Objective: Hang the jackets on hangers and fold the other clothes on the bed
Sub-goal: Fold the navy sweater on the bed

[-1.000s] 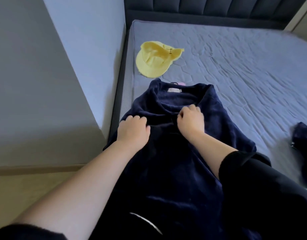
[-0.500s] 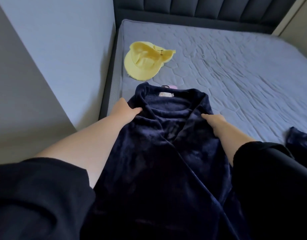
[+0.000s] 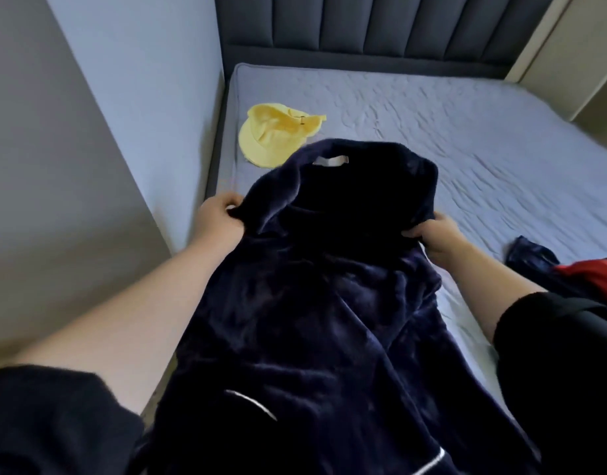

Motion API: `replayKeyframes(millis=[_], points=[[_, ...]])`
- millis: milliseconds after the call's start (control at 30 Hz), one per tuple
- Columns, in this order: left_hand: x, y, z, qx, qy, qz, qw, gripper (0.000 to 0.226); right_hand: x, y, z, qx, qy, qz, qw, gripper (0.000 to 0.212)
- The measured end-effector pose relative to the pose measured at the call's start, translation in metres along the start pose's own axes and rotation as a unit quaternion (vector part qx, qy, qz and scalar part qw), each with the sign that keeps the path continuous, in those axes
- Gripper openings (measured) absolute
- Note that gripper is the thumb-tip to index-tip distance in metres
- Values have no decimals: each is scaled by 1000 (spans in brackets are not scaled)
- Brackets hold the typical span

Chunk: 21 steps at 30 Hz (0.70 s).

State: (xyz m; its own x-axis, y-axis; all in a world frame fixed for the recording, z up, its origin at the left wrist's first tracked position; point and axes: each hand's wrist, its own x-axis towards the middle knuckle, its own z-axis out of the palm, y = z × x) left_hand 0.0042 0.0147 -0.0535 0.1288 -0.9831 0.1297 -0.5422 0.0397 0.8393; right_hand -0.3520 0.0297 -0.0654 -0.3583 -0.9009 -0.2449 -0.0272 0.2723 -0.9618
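A dark navy plush jacket (image 3: 329,303) with white piping is held up over the near left part of the bed (image 3: 466,138). Its collar with a pale label faces me. My left hand (image 3: 219,217) grips the jacket's left shoulder. My right hand (image 3: 439,238) grips the right shoulder. The lower part of the jacket hangs toward me and fills the bottom of the view. No hanger shows in the frame.
A yellow cap (image 3: 274,135) lies on the mattress near the left edge, just behind the jacket. Dark navy and red clothes (image 3: 562,265) lie at the right edge. A grey wall (image 3: 89,132) runs along the left of the bed; a padded headboard (image 3: 363,25) stands behind.
Both hands moved from the middle of the jacket out to its shoulders, took hold there and lifted the collar end off the mattress. The view has shifted, bringing red clothes into sight.
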Motion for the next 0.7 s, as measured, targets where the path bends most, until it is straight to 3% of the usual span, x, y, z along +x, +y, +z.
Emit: replayKeyframes(millis=[67, 133, 200, 300, 367, 433, 533, 633, 700], points=[[-32, -10, -6, 21, 40, -9, 999, 34, -22, 13, -21, -147, -1, -16, 989, 23], [-66, -25, -1, -3, 111, -69, 991, 39, -46, 31, -37, -230, -4, -11, 973, 30], [-98, -36, 12, -128, 145, -206, 959, 31, -73, 51, -41, -118, 7, 27, 993, 29], [-137, -34, 31, -406, 28, -363, 838, 17, -110, 72, -27, 154, 2, 151, 976, 14], [-147, -25, 33, -464, -63, -369, 803, 18, -126, 77, -16, 199, -21, 198, 960, 30], [-150, -16, 30, -456, -108, -374, 801, 13, -137, 78, -12, 189, -51, 217, 956, 47], [-156, -10, 24, -463, -85, -401, 786, 13, -146, 70, -11, 206, -80, 210, 952, 36], [-160, -13, 12, -565, -69, -356, 742, 21, -145, 59, -15, 248, -66, 177, 950, 10], [-162, -22, 3, -575, -55, -346, 739, 20, -146, 63, -19, 267, -33, 178, 947, 15]])
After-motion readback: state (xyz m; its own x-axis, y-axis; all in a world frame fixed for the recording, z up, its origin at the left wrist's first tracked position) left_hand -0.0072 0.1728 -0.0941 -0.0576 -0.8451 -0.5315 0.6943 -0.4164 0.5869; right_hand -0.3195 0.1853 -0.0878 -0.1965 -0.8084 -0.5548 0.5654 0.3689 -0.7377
